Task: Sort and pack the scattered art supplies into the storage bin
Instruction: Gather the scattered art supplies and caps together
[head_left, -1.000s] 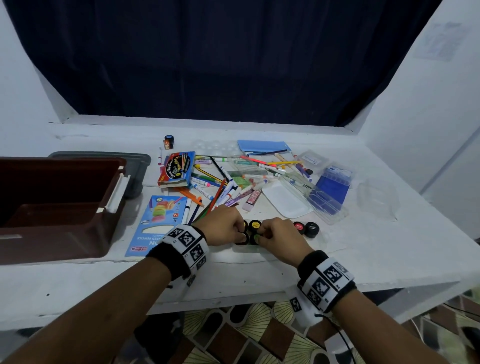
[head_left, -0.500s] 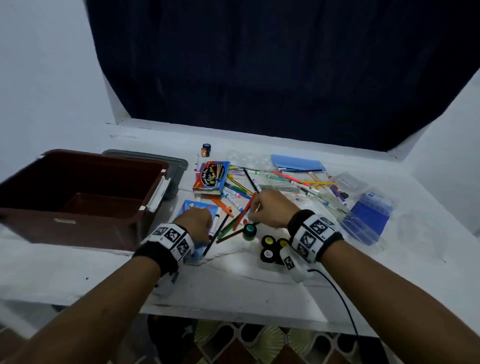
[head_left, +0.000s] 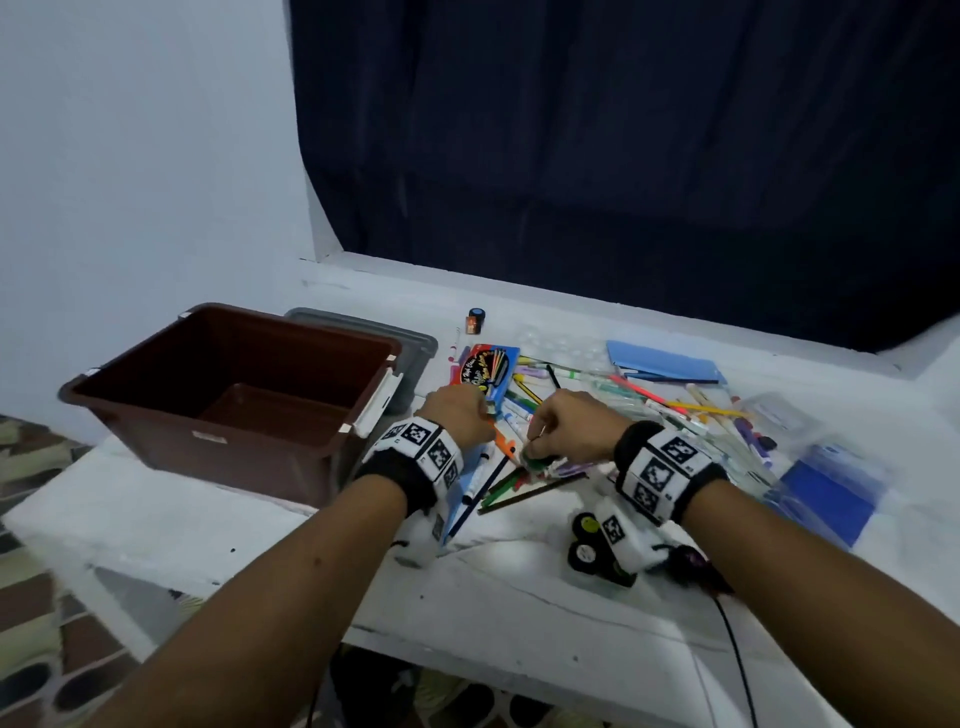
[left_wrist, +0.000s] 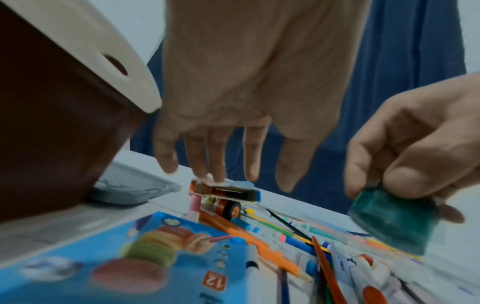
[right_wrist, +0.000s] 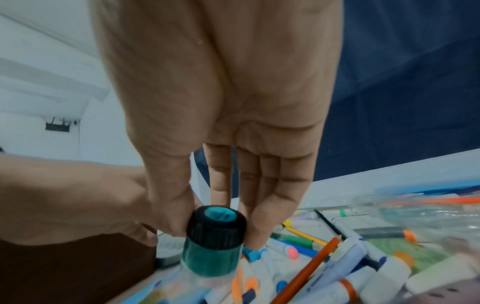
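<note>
Teal paint fills the little jar (right_wrist: 211, 242) that our right hand (right_wrist: 223, 127) pinches by its black cap between thumb and fingertips, just above the heap of pens (head_left: 524, 467) in the middle of the table (head_left: 519, 613). From the head camera we see only the back of that hand (head_left: 574, 423) and a green glint beneath it; the right wrist view shows the jar whole, cap up, and the left wrist view shows it (left_wrist: 392, 218) from the side, clear of the pens below. Our left hand (left_wrist: 233, 102) hangs spread and holds nothing, fingers straight and pointing down, the middle ones reaching the top of a tilted crayon box (left_wrist: 226, 190); whether they press on it we cannot tell. In the head view this hand (head_left: 460, 413) lies over the near edge of that box (head_left: 485, 369). Under the left wrist lies a blue pencil pack (left_wrist: 130, 253) marked 12, which the head view mostly hides behind the wristband. Brown and open, the bin (head_left: 234, 395) stands at the left of the table, a grey lid (head_left: 363, 338) behind it. Near our right wrist sit more black-capped jars (head_left: 587, 540). Far right lie a blue folder (head_left: 665, 361) and clear cases (head_left: 826, 467), seen only from the head.
</note>
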